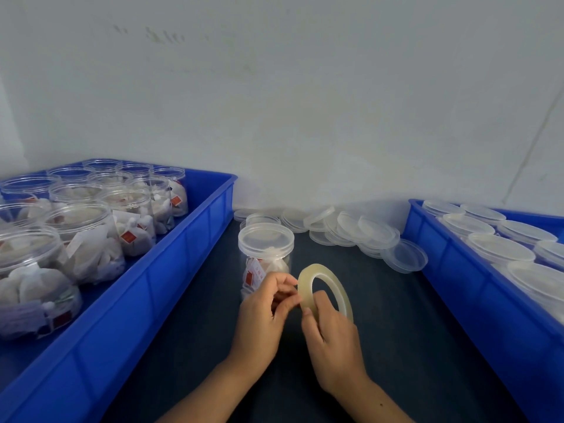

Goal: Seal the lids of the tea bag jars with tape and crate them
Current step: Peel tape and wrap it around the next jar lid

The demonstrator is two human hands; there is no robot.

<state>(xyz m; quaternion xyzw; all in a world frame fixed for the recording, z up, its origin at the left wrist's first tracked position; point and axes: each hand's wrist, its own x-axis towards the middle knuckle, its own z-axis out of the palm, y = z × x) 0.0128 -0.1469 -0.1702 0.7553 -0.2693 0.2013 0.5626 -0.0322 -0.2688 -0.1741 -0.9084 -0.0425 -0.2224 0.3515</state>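
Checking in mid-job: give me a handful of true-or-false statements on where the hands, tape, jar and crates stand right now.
1. The right hand holds the thin clear tape roll. True.
2. The left hand grips the jar. False: its fingers pinch at the roll's edge.
3. The lidded clear plastic tea bag jar stands on the dark table between the crates. True.
4. The jars in the left blue plastic crate have lids on. False: they stand open.
5. The loose clear lids are stacked inside the left crate. False: they lie on the table by the wall.
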